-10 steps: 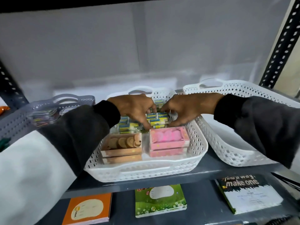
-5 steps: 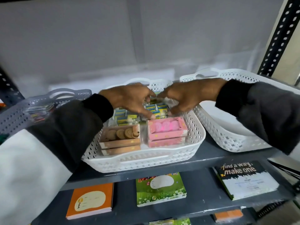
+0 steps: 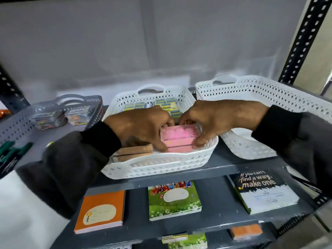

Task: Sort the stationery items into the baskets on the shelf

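Note:
A white perforated basket (image 3: 161,166) stands in the middle of the shelf. Inside it lie stacked pink boxes (image 3: 179,136) at the front right, brown boxes (image 3: 133,154) at the front left, and several small blue-and-yellow boxes (image 3: 167,103) at the back. My left hand (image 3: 138,126) grips the left side of the pink boxes, partly over the brown ones. My right hand (image 3: 219,121) holds their right side, fingers curled down over the edge. Both hands are closed on the pink stack.
A grey basket (image 3: 21,121) on the left holds clear packs of coloured clips. A large white basket (image 3: 269,97) stands at the right. Green markers (image 3: 10,153) lie far left. Notebooks orange (image 3: 100,211), green (image 3: 174,200) and black (image 3: 262,189) lie on the lower shelf. Black uprights (image 3: 303,38) frame the shelf.
Both hands have come forward from the small boxes at the back of the basket to the pink boxes at the front and closed on their two sides.

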